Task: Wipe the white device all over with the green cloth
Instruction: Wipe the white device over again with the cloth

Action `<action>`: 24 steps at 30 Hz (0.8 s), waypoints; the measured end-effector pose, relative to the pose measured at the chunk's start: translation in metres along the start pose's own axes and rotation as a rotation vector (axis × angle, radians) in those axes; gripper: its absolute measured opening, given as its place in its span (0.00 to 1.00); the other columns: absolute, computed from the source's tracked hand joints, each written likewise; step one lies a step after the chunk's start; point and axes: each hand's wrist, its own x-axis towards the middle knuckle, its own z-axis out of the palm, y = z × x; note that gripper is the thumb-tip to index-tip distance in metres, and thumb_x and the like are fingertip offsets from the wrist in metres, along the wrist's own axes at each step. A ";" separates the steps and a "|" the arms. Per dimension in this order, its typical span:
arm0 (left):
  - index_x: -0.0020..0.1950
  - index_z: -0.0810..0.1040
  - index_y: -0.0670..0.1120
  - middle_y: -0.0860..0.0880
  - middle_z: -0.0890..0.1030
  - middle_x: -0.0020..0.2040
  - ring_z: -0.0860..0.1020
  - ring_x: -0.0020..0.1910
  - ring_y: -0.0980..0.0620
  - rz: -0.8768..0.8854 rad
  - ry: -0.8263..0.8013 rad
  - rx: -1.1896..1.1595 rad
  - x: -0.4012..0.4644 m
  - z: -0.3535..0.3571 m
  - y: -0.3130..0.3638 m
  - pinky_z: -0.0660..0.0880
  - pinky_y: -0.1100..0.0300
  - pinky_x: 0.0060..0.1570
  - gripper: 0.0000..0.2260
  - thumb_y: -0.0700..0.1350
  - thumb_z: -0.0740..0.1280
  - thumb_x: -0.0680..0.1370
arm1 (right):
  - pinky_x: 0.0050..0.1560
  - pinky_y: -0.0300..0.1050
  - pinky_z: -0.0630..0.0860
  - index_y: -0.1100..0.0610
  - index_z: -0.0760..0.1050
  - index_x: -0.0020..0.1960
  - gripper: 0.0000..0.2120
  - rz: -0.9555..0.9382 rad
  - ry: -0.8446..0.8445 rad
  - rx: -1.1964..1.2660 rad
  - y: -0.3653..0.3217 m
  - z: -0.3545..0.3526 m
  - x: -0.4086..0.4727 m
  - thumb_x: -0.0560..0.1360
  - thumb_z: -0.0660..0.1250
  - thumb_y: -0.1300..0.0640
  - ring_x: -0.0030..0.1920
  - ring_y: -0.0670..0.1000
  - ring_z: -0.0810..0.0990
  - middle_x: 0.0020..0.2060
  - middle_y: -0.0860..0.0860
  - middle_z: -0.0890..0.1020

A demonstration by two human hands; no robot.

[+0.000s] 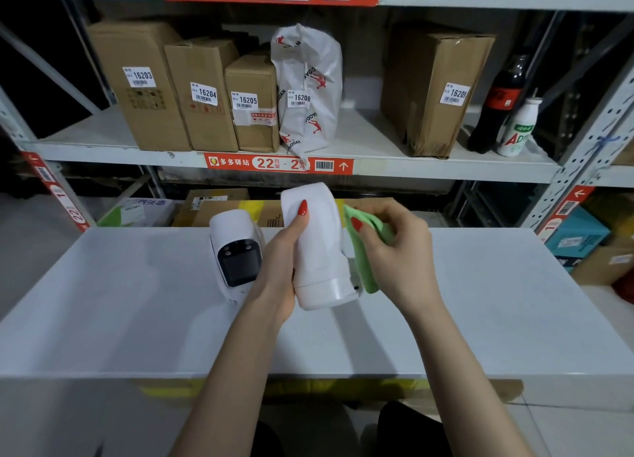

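While the left hand [286,247] grips the white device [319,247] at the centre of the frame, thumb laid along its upper face and fingers wrapped behind, the device is held tilted above the white table [137,319], its round base end toward the camera. Right hand [394,250]: fingers curled round the green cloth [367,247], which is bunched and pressed against the device's right side, a fold hanging down past the base. Second white unit [236,254] with a dark screen panel: standing on the table just left of the left hand (whether it touches the wrist cannot be told). Shelf [103,147] across the upper half of the frame: four brown cartons [202,92] labelled 16203, 16204, 16205 and, at right, 1620-something; one white printed mailer bag [308,89] labelled 16208 between them. Upper right: dark cola bottle [497,106] and small white drink bottle [518,127], side by side. Red shelf tags [278,163] read 22-2 and 22-3. Further boxes lie behind the table's far edge.
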 end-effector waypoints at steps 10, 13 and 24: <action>0.59 0.81 0.50 0.47 0.86 0.52 0.84 0.52 0.44 0.010 -0.009 0.157 0.000 0.004 -0.005 0.78 0.40 0.58 0.19 0.60 0.71 0.73 | 0.44 0.41 0.74 0.61 0.82 0.52 0.08 -0.355 -0.009 -0.251 -0.007 0.005 -0.006 0.74 0.68 0.65 0.46 0.52 0.77 0.46 0.53 0.77; 0.60 0.81 0.50 0.47 0.85 0.54 0.84 0.54 0.44 0.006 -0.048 0.207 -0.002 0.004 -0.003 0.77 0.40 0.60 0.24 0.62 0.71 0.70 | 0.43 0.45 0.75 0.61 0.81 0.52 0.09 -0.366 0.023 -0.266 -0.003 0.002 -0.004 0.74 0.66 0.64 0.45 0.53 0.77 0.45 0.53 0.77; 0.57 0.82 0.52 0.49 0.86 0.51 0.84 0.51 0.46 0.025 -0.032 0.361 0.001 0.001 -0.008 0.78 0.41 0.58 0.25 0.64 0.73 0.66 | 0.42 0.44 0.74 0.60 0.81 0.54 0.10 -0.344 0.038 -0.353 0.004 -0.005 0.000 0.74 0.67 0.66 0.46 0.56 0.77 0.46 0.53 0.75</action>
